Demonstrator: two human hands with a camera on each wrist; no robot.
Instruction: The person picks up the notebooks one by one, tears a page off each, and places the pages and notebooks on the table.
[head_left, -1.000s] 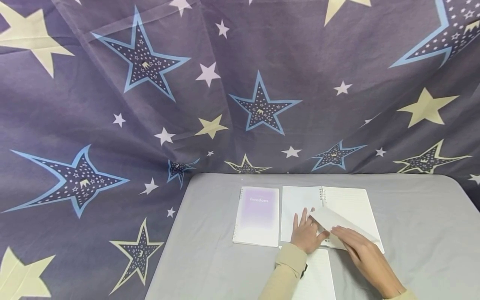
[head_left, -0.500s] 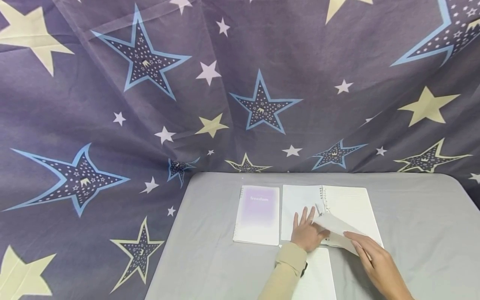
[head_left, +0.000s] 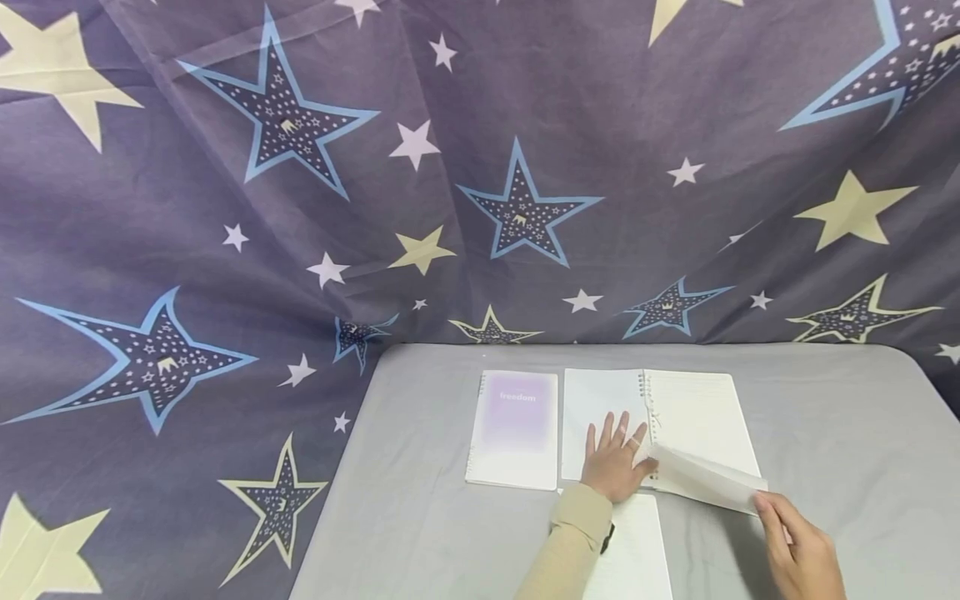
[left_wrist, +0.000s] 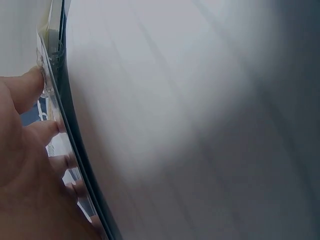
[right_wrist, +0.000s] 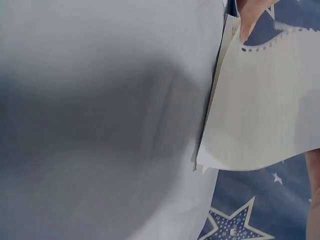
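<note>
A spiral notebook (head_left: 701,400) lies open on the grey table. My left hand (head_left: 615,467) presses on its left side beside the rings, fingers spread and straight. In the left wrist view, the thumb and fingertips of the left hand (left_wrist: 22,160) bear on the notebook edge-on. Near the lower right corner, my right hand (head_left: 806,542) pinches a lined page (head_left: 708,483), which slants up off the notebook. A row of punched holes along the upper edge of this page (right_wrist: 265,100) shows free of the rings in the right wrist view.
Left of the open notebook lies a closed spiral notebook (head_left: 517,433) with a purple "freedom" cover. A lined white sheet (head_left: 633,550) rests below, partly under the left forearm. Behind the table (head_left: 420,533) hangs a dark star-patterned cloth (head_left: 570,100).
My right hand has moved right and toward the front edge, drawing the page along. The page's upper part has come away from the rings. My left hand stays in place.
</note>
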